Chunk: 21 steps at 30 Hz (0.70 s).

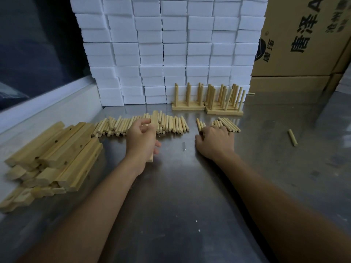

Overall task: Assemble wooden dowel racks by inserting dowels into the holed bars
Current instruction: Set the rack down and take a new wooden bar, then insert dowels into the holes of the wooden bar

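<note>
Two bare hands work over a steel table (180, 196). The left hand (141, 136) holds one holed bar (155, 118), its fingers curled round it; the bar's long axis runs away from the person, far end lying over the dowel pile, near end poking out below the palm. The right hand (215, 142) lies palm down on the table, fingers bent onto a small group of dowels (227, 124); whether it pinches one cannot be told. A large pile of loose dowels (133, 125), too many to count, lies in a row with most pointing away from the person. One stray dowel (292, 137) lies well apart at the right. A heap of holed bars (57, 156) sits at the left. At least two finished racks (209, 99) stand by the stacked white foam blocks (171, 48), dowels upright. Cardboard boxes (303, 44) stand at the right.
</note>
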{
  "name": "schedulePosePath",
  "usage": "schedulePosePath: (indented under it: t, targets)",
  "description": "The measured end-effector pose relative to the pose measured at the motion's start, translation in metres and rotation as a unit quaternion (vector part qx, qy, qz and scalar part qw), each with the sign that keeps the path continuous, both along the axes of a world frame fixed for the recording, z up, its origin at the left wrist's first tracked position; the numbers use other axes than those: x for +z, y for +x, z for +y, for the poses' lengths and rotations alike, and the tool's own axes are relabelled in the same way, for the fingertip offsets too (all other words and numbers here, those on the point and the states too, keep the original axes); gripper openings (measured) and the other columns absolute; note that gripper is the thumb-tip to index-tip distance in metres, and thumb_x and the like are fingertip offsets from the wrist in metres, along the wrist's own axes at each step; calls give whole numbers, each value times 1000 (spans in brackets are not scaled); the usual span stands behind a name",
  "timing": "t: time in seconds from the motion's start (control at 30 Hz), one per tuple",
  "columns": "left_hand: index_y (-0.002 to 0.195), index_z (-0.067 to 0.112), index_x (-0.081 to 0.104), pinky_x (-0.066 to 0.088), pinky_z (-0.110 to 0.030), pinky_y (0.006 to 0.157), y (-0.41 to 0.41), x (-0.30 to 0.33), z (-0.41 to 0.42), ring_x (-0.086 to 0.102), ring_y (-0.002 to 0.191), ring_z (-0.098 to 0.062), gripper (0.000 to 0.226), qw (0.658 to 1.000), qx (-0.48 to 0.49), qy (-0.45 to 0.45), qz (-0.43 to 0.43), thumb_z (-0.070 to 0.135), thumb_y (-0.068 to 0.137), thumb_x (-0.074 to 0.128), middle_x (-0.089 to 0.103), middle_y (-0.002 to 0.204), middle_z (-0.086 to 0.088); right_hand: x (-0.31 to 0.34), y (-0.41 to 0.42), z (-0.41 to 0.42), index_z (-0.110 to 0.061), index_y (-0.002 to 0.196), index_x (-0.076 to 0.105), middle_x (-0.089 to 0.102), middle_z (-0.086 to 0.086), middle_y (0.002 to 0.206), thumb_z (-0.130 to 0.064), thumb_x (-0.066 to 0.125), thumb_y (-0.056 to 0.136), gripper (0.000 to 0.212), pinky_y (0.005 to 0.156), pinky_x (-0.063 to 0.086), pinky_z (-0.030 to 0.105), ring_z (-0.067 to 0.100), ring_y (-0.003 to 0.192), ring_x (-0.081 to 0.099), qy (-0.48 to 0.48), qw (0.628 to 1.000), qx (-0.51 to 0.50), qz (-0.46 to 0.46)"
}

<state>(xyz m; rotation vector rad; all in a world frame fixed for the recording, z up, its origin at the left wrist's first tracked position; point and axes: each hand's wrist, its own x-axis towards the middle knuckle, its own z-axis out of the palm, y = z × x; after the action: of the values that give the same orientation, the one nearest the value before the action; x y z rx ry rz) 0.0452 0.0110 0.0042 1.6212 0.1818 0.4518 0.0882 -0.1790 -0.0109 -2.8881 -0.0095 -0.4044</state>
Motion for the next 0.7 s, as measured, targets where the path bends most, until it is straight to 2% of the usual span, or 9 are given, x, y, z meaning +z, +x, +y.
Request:
schedulePosePath:
  t: [0.03, 0.1, 0.2, 0.27, 0.43, 0.6, 0.7]
  targets:
    - [107, 16, 59, 41, -24, 35, 0, 0, -1, 56, 48, -11, 11, 996, -30, -78, 26, 11, 97, 58, 62, 95, -5, 0, 0, -1, -17, 101, 64, 61, 5, 102, -42, 47, 97, 30, 102, 35, 47, 27, 110, 49, 3, 1000, -2, -6]
    - [104, 7, 63, 33, -21, 33, 1, -1, -2, 51, 45, -12, 12, 982, -84, -163, 55, 9, 93, 66, 62, 88, -10, 0, -2, -1, -18, 89, 65, 60, 2, 89, -38, 50, 96, 26, 98, 37, 45, 26, 102, 51, 14, 999, -8, -31]
    - [104, 1, 64, 34, -19, 33, -1, -1, -2, 52, 44, -14, 12, 967, -124, -211, 65, 6, 93, 64, 66, 81, -11, 0, -3, -4, -19, 87, 70, 66, 2, 85, -35, 56, 94, 22, 92, 40, 40, 25, 94, 56, 29, 997, -17, -64]
    - [105, 1, 63, 39, -19, 35, -2, 0, -2, 57, 45, -16, 13, 957, -149, -240, 68, 10, 97, 58, 72, 79, -10, 2, -4, -6, -21, 89, 72, 69, 0, 84, -39, 63, 92, 21, 90, 45, 38, 23, 89, 60, 39, 996, -20, -71]
    - [114, 5, 62, 47, -23, 41, -3, 0, 2, 60, 49, -18, 22, 946, -198, -245, 80, 18, 101, 50, 75, 83, -9, 6, -7, -6, -15, 95, 72, 69, -1, 85, -40, 72, 87, 27, 76, 55, 38, 18, 79, 62, 113, 992, -19, -51]
    - [107, 8, 62, 38, -21, 36, -3, -1, 2, 53, 44, -17, 22, 944, -210, -239, 85, 25, 99, 50, 71, 74, -6, 8, -7, -3, -12, 99, 67, 64, 1, 82, -42, 68, 90, 31, 68, 51, 34, 18, 74, 59, 116, 992, -38, 10]
    - [103, 11, 64, 36, -21, 36, -2, -1, 1, 51, 44, -17, 26, 942, -219, -237, 90, 29, 101, 46, 69, 71, -5, 6, -9, -1, -12, 89, 59, 57, 1, 74, -41, 62, 94, 30, 58, 40, 30, 16, 65, 52, 96, 993, -58, 23]
